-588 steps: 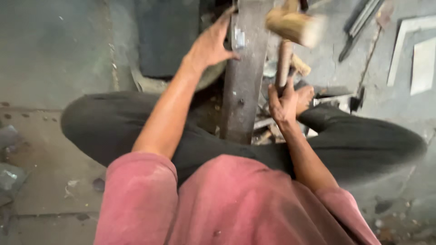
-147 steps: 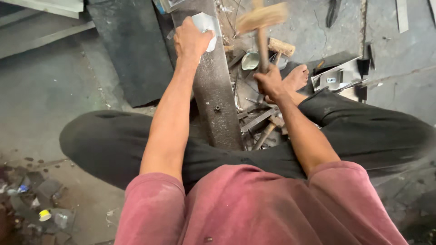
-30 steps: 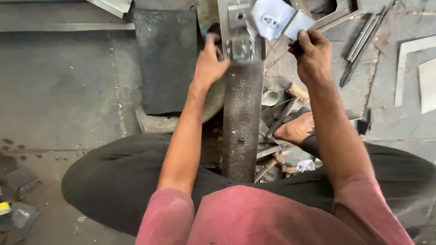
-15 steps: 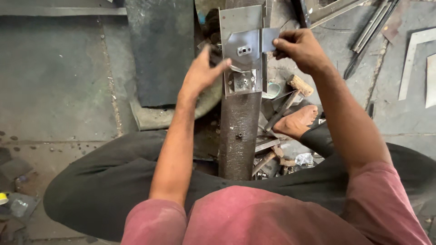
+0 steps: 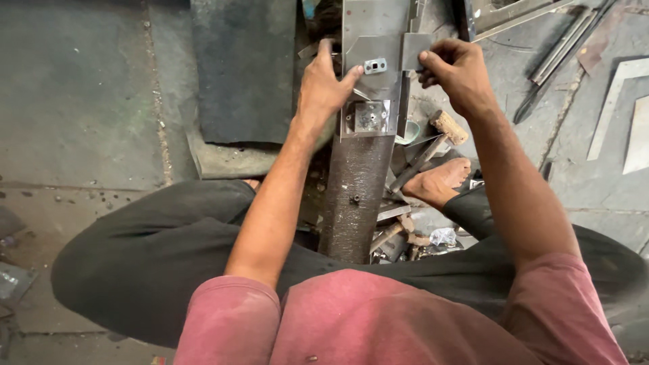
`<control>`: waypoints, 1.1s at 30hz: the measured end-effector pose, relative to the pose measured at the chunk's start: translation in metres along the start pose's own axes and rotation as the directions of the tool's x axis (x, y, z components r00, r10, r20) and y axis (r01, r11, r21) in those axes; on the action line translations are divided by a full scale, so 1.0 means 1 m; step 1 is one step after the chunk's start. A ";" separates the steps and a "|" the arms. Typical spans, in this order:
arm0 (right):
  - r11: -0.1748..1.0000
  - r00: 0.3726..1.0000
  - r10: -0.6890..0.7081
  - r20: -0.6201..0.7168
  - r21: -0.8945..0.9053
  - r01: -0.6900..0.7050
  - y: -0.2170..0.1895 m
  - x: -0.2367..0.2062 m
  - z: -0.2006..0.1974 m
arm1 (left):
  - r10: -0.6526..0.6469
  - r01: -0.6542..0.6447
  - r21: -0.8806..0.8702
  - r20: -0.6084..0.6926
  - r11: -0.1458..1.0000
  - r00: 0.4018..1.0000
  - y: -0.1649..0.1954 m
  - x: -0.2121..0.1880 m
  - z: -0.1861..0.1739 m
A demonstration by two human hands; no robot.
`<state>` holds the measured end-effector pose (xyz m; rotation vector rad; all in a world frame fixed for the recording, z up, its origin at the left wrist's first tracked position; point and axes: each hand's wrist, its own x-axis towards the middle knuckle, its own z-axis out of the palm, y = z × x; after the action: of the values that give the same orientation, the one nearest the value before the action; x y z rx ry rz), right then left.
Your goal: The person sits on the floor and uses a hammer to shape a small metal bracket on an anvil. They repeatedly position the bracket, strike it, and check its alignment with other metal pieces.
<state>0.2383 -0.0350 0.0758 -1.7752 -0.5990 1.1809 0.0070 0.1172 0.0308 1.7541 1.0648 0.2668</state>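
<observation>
Grey sheet-metal plate (image 5: 378,57), cut with a small slot, lay at twelve o'clock on the rusty iron beam (image 5: 358,189) as the seated worker's left hand (image 5: 323,86) pressed its edge flat, fingers spread, thumb at the slot. The right hand (image 5: 458,73), at one o'clock, pinched the plate's folded tab between closed fingertips. The piece appeared to be in positioning; a strike would call for the wooden mallet (image 5: 433,138) lying at three o'clock
</observation>
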 end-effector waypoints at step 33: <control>0.701 0.938 -0.336 0.080 -0.644 0.306 0.028 -0.078 0.074 | -0.053 0.001 0.110 0.470 0.994 0.881 0.014 -0.043 -0.057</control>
<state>0.1360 -0.0787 0.0768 -2.1305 -1.3674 0.7140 -0.0459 0.1207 0.0809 1.7731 0.7525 -0.2377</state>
